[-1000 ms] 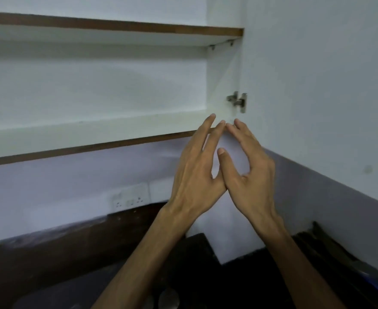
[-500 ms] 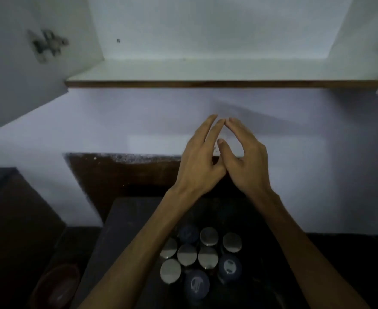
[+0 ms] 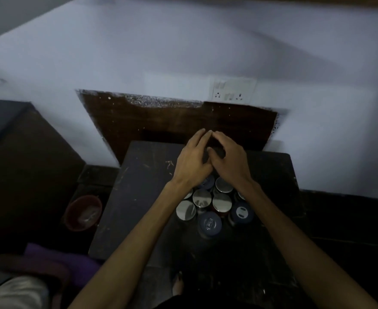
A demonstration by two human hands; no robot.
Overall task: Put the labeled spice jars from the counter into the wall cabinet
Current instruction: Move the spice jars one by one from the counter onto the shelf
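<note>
Hands, left (image 3: 191,161) and right (image 3: 229,161), hovered empty with relaxed fingertips touching above clustered steel- and blue-lidded spice jars (image 3: 202,198) on dark counter (image 3: 143,175); first pickup apparently pending, requiring descent and grasp.

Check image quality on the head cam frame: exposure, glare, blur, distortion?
Head view: underexposed, the dark table and floor nearly black, only the wall lit; bright glare spots on the steel jar lids; edges soft, upper left corner smeared; wide-angle bending of the wall lines; left hand and right hand reasonably sharp; lid labels unreadable.
</note>
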